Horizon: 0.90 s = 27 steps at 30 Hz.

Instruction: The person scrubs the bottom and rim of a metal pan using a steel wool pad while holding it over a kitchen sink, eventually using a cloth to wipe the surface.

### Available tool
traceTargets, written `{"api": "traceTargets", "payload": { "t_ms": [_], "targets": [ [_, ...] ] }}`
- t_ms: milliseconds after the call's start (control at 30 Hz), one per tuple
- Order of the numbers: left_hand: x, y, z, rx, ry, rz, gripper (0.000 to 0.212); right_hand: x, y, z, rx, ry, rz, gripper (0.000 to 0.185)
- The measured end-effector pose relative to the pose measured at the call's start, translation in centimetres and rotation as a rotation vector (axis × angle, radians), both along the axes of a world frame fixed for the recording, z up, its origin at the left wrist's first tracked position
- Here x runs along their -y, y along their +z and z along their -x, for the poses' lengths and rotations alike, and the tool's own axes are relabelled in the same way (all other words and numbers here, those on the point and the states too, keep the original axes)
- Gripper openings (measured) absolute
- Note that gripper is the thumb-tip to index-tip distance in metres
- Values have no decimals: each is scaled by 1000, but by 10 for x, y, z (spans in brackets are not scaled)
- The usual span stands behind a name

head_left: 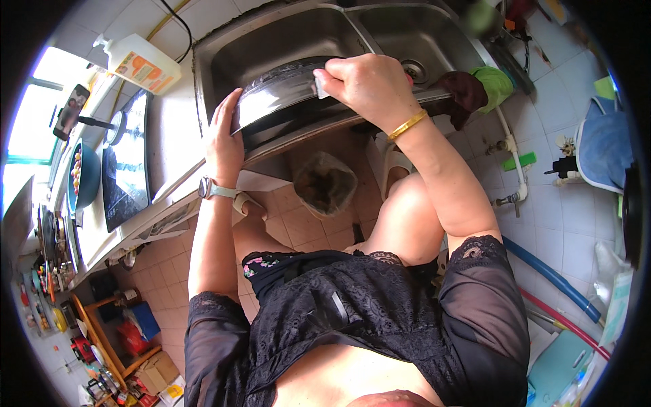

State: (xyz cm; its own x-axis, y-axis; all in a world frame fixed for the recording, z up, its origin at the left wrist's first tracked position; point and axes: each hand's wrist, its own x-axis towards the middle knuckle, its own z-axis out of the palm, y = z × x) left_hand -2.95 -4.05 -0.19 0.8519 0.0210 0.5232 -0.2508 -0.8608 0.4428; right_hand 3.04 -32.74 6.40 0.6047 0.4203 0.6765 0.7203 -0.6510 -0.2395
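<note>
A shiny, round metal pan or lid (279, 99) is tilted on its edge at the front of the left sink basin (285, 38). My left hand (224, 135) grips its left edge, thumb hidden behind the near side. With bent fingers, my right hand (374, 84) pinches a small, flat, whitish piece (320, 90) against the upper right part of the metal wall. Most of that piece is covered by my fingers, so I cannot tell exactly what it is. The right basin (412, 30), with its drain, lies just beyond my right hand.
A dark red cloth (457, 96) and a green cloth (493, 89) hang over the sink's right end. Left are a large pump bottle (145, 71), a black cooktop (127, 168), a phone (72, 109) on a stand and a teal bowl (89, 178). A lined bin (325, 183) stands below.
</note>
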Motion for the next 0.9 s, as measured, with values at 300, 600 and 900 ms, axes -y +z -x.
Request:
{"api": "traceTargets", "payload": {
  "t_ms": [300, 600, 900],
  "targets": [
    [-2, 2, -3, 27, -47, 33, 75, 25, 2, 1, -117, -93, 38, 40],
    [-2, 2, -4, 35, -5, -6, 73, -23, 14, 11, 34, -13, 104, 32],
    [0, 5, -8, 154, -44, 76, 48, -38, 51, 7, -374, 126, -43, 40]
  ]
}}
